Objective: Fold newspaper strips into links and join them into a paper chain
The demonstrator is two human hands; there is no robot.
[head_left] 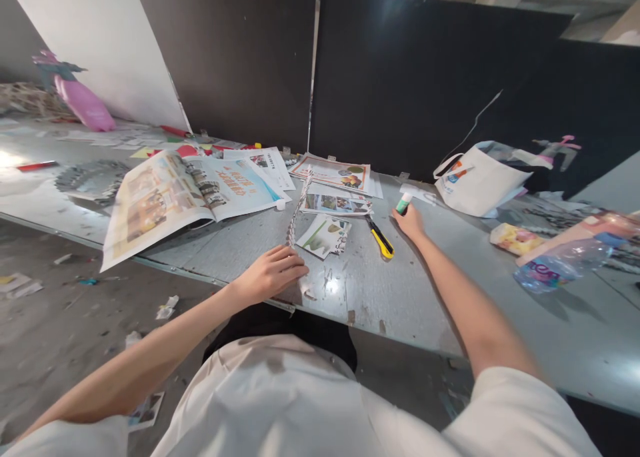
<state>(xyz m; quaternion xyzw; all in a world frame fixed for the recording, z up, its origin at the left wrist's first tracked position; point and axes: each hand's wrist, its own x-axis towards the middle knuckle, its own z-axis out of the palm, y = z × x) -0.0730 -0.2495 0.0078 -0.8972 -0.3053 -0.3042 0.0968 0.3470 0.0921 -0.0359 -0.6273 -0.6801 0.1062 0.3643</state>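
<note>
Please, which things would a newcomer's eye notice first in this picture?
Probably the large open magazine, spread on the left part of the table. Next, the bright yellow cutter between the two hands, nearer the right hand, which grips a green-and-white tube. The pink spray bottle also stands out, at far left.
</note>
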